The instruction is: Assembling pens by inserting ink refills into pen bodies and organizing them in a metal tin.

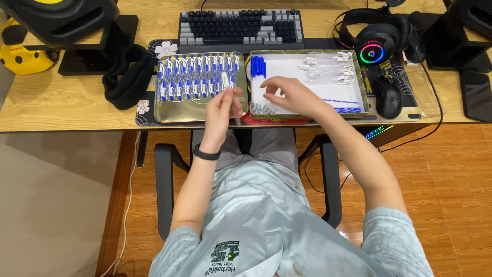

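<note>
So closest to the camera you've got the person in a pale grey shirt sitting in a black office chair (165,190), wood-look floor underneath. Left wrist has a black band (206,153) on it.

Left hand (221,114) is raised just over the front edge of the desk, fingers curled together and pinched on a clear pen barrel (237,105) that stands pretty much upright, right between the two trays. Right hand (289,95) is reaching into the white tray (359,77), fingers bent down with the tips close together over a little heap of tiny parts (261,109) in the near-left corner. Can't tell if it's actually got one pinched or is just touching the pile.

In that same white tray: blue pen caps (258,66) bunched at the far-left, clear barrels (328,71) across the back, thin blue refills (344,106) lying near the right side.

Just left of it is a gold tray (164,113) with a row of finished blue-and-white pens (197,77) lined up side by side.

Further back on the wooden desk (51,107): a black fabric band (128,76) to the left, a black mouse (388,96) right of the trays, then a dark keyboard (241,26) and a black headset (376,38) with a glowing rainbow ring
</note>
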